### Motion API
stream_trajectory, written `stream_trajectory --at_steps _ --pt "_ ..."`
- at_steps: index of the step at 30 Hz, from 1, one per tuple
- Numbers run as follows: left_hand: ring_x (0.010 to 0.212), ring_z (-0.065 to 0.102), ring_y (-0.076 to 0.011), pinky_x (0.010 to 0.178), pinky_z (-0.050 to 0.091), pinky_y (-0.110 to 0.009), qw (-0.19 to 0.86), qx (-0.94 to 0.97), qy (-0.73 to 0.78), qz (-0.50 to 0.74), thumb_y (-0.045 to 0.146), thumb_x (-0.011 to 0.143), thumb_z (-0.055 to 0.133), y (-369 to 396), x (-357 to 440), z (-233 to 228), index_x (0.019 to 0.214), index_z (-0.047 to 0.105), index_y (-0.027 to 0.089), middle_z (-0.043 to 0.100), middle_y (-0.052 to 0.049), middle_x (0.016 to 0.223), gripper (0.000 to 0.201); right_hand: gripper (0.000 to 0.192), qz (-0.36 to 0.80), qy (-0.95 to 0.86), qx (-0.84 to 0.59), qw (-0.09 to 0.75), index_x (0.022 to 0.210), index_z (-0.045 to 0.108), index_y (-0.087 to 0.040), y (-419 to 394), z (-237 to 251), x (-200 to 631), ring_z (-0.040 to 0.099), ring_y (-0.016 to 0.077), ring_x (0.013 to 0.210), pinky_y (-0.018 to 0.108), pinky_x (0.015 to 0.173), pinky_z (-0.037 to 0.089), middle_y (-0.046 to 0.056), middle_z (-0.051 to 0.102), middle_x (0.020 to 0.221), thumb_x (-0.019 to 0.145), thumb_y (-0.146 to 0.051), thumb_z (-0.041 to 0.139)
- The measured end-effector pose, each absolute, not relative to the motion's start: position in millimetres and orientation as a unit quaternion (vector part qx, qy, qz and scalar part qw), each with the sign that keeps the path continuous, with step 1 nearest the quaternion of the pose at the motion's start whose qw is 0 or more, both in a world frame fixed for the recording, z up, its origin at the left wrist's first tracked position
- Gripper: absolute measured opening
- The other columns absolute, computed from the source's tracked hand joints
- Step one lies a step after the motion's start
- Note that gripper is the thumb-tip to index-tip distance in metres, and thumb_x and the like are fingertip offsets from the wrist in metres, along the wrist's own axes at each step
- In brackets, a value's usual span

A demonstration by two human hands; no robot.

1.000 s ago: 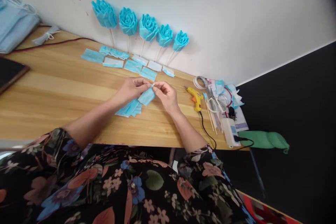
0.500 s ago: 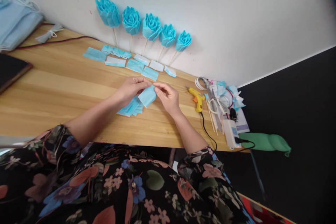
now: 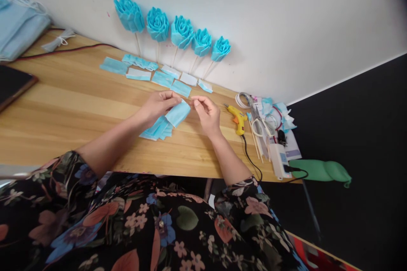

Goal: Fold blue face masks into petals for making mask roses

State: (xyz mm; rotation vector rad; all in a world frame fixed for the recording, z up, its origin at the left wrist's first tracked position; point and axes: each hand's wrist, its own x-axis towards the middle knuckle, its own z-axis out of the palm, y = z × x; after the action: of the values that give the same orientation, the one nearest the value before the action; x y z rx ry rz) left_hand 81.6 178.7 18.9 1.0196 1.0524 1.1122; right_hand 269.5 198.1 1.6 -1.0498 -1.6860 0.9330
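A light blue piece of mask fabric (image 3: pixel 178 113) is pinched at its upper edge by my left hand (image 3: pixel 161 105), over the table. Just to its right, my right hand (image 3: pixel 206 114) has thumb and forefinger pressed together close to the piece's upper corner. Whatever those fingertips hold, if anything, is too small to make out. Beneath the held piece lies a fanned stack of blue fabric pieces (image 3: pixel 159 130), partly covered by it and by my left hand. Beyond both hands, blue and white fabric strips (image 3: pixel 163 79) lie in rows on the wood.
Several blue fabric flowers (image 3: pixel 182 32) on sticks lean against the wall. At right are a yellow glue gun (image 3: pixel 238 119) with its cord, scissors (image 3: pixel 258 126), tape (image 3: pixel 243 100) and a power strip (image 3: pixel 280 161). Folded masks (image 3: pixel 22 25) and a dark phone-like slab (image 3: pixel 14 87) are at left.
My right hand has moved slightly right, off the corner of the fabric piece. My left hand keeps its pinch, and the piece now tilts more to the right.
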Motion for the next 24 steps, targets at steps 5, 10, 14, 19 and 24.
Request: stream_trajectory --at_steps 5,10,14,19,24 --pt "0.055 0.045 -0.0095 0.053 0.035 -0.023 0.580 0.471 0.462 0.479 0.039 0.071 0.074 177.8 83.4 18.3 0.075 0.065 0.017 0.058 0.003 0.063 0.025 0.029 0.448 -0.670 -0.390 0.445 0.107 0.069 -0.026 197.5 1.8 264.6 0.063 0.0148 0.080 0.030 0.078 0.052 0.000 0.070 0.088 0.087 -0.046 0.067" --pt "0.059 0.049 -0.0104 0.058 0.039 -0.024 0.570 0.495 0.456 0.471 0.042 0.075 0.070 177.4 83.4 17.2 0.073 0.064 0.016 0.057 0.002 0.064 0.027 0.029 0.459 -0.677 -0.377 0.435 0.110 0.068 -0.026 198.3 -1.1 264.1 0.059 0.0137 0.076 0.030 0.076 0.051 -0.001 0.065 0.084 0.086 -0.041 0.067" --pt "0.063 0.052 -0.0120 0.061 0.041 -0.024 0.571 0.509 0.439 0.471 0.046 0.076 0.071 178.2 83.7 16.7 0.076 0.064 0.016 0.060 0.001 0.068 0.031 0.031 0.447 -0.678 -0.396 0.428 0.111 0.067 -0.025 198.4 -1.7 264.4 0.059 0.0146 0.077 0.031 0.076 0.051 0.000 0.065 0.084 0.086 -0.043 0.066" --pt "0.062 0.051 -0.0114 0.060 0.040 -0.024 0.576 0.510 0.427 0.475 0.040 0.068 0.080 179.9 84.2 12.0 0.078 0.062 0.017 0.061 0.001 0.070 0.031 0.029 0.445 -0.684 -0.384 0.432 0.110 0.067 -0.025 197.6 -1.9 263.2 0.058 0.0134 0.075 0.030 0.076 0.051 -0.001 0.064 0.083 0.087 -0.042 0.066" --pt "0.062 0.051 -0.0115 0.058 0.038 -0.024 0.569 0.519 0.429 0.471 0.039 0.070 0.077 180.3 82.5 10.5 0.078 0.061 0.018 0.060 0.001 0.071 0.027 0.031 0.441 -0.683 -0.403 0.420 0.110 0.068 -0.027 196.8 -0.5 263.7 0.057 0.0145 0.074 0.030 0.073 0.050 -0.001 0.063 0.081 0.088 -0.049 0.063"
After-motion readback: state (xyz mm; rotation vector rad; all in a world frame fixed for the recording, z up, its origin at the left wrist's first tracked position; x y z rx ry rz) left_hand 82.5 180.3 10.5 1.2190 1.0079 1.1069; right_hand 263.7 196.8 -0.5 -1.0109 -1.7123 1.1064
